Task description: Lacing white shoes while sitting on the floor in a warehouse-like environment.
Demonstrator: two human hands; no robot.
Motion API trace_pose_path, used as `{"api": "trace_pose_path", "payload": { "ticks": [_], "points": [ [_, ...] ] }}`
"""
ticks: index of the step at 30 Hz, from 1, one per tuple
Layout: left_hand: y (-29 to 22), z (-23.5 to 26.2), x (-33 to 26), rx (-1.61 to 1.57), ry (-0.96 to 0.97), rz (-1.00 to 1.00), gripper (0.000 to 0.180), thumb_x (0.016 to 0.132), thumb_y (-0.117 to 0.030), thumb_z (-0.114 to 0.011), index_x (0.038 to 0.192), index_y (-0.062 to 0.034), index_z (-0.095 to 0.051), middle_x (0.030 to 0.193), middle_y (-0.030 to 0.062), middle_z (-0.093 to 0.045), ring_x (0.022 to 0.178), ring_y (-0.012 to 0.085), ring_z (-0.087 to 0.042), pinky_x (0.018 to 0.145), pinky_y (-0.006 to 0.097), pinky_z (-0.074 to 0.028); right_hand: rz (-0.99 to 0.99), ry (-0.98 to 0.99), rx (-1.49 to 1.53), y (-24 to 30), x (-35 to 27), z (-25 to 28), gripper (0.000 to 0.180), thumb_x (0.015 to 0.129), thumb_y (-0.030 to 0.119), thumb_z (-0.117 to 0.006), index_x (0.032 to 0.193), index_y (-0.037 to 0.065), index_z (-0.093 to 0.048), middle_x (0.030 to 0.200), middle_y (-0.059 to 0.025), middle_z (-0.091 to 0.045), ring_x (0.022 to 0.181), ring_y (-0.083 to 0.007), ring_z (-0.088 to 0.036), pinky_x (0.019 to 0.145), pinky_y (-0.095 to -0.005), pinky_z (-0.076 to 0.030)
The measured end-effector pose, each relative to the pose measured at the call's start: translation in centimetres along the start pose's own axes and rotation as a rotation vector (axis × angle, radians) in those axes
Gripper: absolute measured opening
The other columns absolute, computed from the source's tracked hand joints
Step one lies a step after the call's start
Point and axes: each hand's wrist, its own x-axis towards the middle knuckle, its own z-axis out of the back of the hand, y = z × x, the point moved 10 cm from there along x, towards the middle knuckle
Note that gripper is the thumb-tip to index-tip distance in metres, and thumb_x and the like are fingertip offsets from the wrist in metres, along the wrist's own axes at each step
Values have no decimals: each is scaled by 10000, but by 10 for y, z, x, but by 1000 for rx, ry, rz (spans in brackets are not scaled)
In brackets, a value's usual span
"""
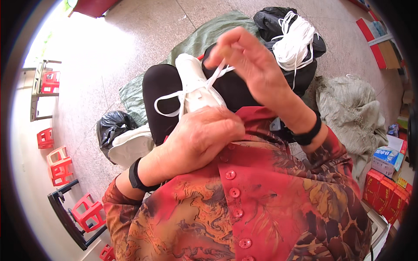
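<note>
A white shoe lies between my knees, its toe pointing away from me. White shoelace runs through it, with one loop spread over my left knee. My left hand is closed at the near end of the shoe, and its fingertips are hidden. Raised over my right knee, my right hand pinches the lace and pulls a stretch of it up from the shoe; the fingers are slightly blurred.
White laces lie bundled on a black bag at the far right. More white shoes sit by a black plastic bag on the left. A woven sack and red boxes stand at right, red stools at left.
</note>
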Motion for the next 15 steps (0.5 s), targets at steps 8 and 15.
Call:
{"api": "trace_pose_path", "payload": {
  "ticks": [8,15],
  "points": [
    [94,36,-29,514,-108,503,53,892,-35,-597,874,14,-604,796,189,-621,739,352,-622,661,410,-482,-445,-173,356,-97,-40,34,204,1029,263,-535,995,63,-517,683,46,-438,538,-34,-405,499,-212,-410],
    [104,18,-30,959,182,503,76,820,-66,-623,775,-14,-656,838,136,-579,847,339,-601,741,439,-487,-539,-193,319,-121,-58,32,185,1024,272,-548,987,95,-510,671,56,-399,523,-36,-356,506,-215,-385]
  ]
}}
